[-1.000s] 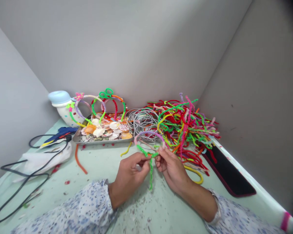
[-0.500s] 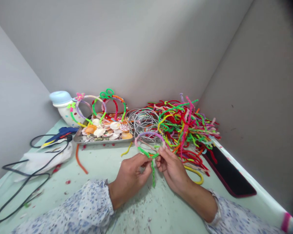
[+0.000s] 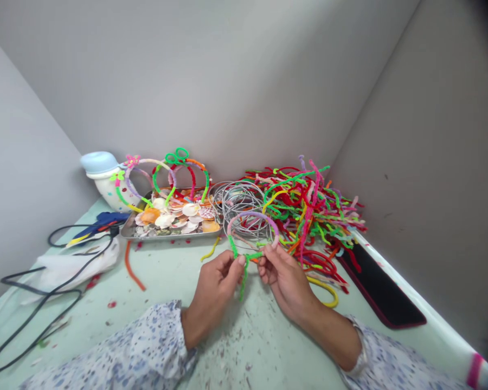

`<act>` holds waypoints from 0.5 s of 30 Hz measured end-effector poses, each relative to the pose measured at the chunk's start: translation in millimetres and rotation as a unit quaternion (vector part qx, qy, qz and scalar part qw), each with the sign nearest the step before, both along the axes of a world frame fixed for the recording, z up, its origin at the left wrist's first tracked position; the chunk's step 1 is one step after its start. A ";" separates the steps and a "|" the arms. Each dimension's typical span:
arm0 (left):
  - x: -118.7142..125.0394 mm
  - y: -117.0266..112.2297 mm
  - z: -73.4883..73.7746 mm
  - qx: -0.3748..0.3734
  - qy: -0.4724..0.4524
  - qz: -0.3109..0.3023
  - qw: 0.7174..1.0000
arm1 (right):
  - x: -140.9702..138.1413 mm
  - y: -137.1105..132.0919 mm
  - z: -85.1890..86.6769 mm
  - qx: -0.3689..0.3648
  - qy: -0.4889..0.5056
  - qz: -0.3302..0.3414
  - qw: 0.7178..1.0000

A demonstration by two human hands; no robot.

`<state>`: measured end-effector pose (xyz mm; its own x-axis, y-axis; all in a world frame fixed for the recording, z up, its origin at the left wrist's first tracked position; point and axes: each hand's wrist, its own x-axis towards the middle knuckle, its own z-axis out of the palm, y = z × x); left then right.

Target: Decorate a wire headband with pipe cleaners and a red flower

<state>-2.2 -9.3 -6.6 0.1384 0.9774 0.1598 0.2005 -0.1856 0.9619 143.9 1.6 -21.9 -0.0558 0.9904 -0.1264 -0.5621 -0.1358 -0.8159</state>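
Note:
Between my hands is a headband hoop (image 3: pixel 257 214) wrapped in lilac and pink fuzzy stem, standing upright over the table. A green pipe cleaner (image 3: pixel 244 287) is wound along its lower left and crosses the bottom, its loose end hanging down. My left hand (image 3: pixel 217 284) pinches the green pipe cleaner near the hoop's lower left. At the hoop's lower right, my right hand (image 3: pixel 287 273) grips the headband between thumb and fingers. A bit of orange shows beside the right fingertips. The fingers hide part of the hoop's lower ends.
Behind lie a metal tray (image 3: pixel 171 236) of shells, a coil of grey wire (image 3: pixel 244 200) and a pile of pipe cleaners (image 3: pixel 309 206). Decorated headbands (image 3: pixel 162 162) lean by a white bottle (image 3: pixel 106 184). At left are a blue glue gun (image 3: pixel 101 222) and black cable (image 3: pixel 36 290); at right, a black strip (image 3: pixel 382 287).
My left hand has moved slightly left with the green pipe cleaner, whose hanging end swings left. The hoop has risen a little and tilted; my right hand stays nearly still.

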 end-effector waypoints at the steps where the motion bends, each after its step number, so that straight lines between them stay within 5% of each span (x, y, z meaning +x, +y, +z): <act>1: 0.1 1.3 -0.8 -0.010 -0.004 0.003 1.000 | -0.4 -0.2 0.4 0.000 -0.008 0.000 1.000; 15: 2.0 4.6 1.5 -0.059 -0.029 0.008 0.998 | -0.6 -1.9 -0.7 0.013 -0.082 0.002 0.997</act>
<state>-0.2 -4.7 -5.1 0.1174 0.9918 0.0512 0.1452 -0.0682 0.9870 143.3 -0.3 -22.6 -0.0405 0.9933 -0.1084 -0.4208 -0.1153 -0.8998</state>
